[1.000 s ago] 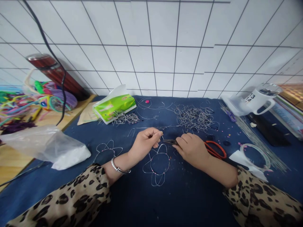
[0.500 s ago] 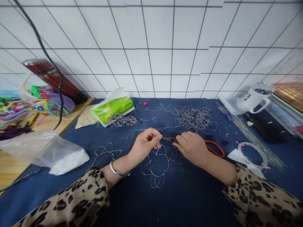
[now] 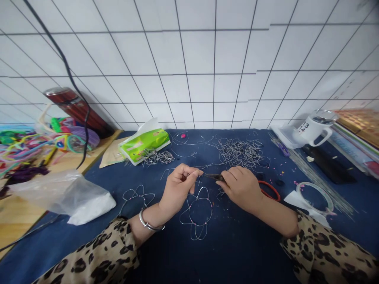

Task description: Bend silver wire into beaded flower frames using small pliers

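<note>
My left hand (image 3: 178,187) pinches the top of a wire flower (image 3: 197,213) that lies on the blue cloth (image 3: 225,252). Pink beads sit on the flower's loops. My right hand (image 3: 241,186) grips red-handled pliers (image 3: 268,189), whose dark tip points left and almost meets the left fingertips. A second wire flower (image 3: 136,196) lies just left of my left wrist. Both sleeves carry a leopard print, and a silver bangle circles the left wrist.
A tangle of cut wire pieces (image 3: 241,152) lies behind the hands. A green tissue pack (image 3: 144,144), white plastic bag (image 3: 68,195), red flask (image 3: 78,112) and coloured pipe cleaners (image 3: 26,146) are to the left. A white mug (image 3: 315,128), straight wires (image 3: 314,173) and clear ring (image 3: 315,197) are right.
The pliers' tip moved left to meet the left fingertips at the flower's top. The camera tilted down slightly, so everything sits lower in view.
</note>
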A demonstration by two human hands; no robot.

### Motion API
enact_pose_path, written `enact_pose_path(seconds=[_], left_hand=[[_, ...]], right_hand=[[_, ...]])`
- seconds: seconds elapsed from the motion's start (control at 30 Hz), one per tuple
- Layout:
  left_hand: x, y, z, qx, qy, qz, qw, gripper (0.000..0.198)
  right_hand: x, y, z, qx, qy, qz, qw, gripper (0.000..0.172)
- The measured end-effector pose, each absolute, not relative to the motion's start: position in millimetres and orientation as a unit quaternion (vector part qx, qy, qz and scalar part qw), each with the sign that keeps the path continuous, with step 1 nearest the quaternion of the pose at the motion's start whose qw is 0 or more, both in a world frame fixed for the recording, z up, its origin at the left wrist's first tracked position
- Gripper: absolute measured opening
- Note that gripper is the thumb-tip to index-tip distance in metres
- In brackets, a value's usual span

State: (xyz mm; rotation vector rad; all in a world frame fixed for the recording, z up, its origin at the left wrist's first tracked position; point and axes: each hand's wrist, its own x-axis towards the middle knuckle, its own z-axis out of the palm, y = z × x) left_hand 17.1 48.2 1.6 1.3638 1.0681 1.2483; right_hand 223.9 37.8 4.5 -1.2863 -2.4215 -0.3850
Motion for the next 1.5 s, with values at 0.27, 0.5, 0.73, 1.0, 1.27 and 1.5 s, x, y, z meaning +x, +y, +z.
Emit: enact_pose_path(seconds=[0.27,0.5,0.73,1.0,1.27,1.5], left_hand=[[26,45,56,0.599,0.386,0.554,0.430,0.011],[43,40,93,0.580,0.337,0.602,0.433,0.010],[46,28,104,0.563,0.317,0.616,0.451,0.013],[45,29,93,0.547,0.355,0.601,0.462,0.015],[44,41,79,0.564,0.390,0.565,0.459,0.011],[48,44,75,0.566,0.403,0.554,0.458,0.010]], right_hand=[[223,37,55,-0.450,-0.830,-0.222,0.242,0.024],[231,30,85,-0.453,-0.787,-0.275,0.316,0.020],[230,23,93,-0.437,-0.771,-0.326,0.330,0.022],[231,27,81,-0.433,-0.785,-0.329,0.298,0.024],[235,40,66,-0.430,-0.801,-0.322,0.265,0.018],[237,42,62,-0.427,-0.806,-0.329,0.245,0.019]])
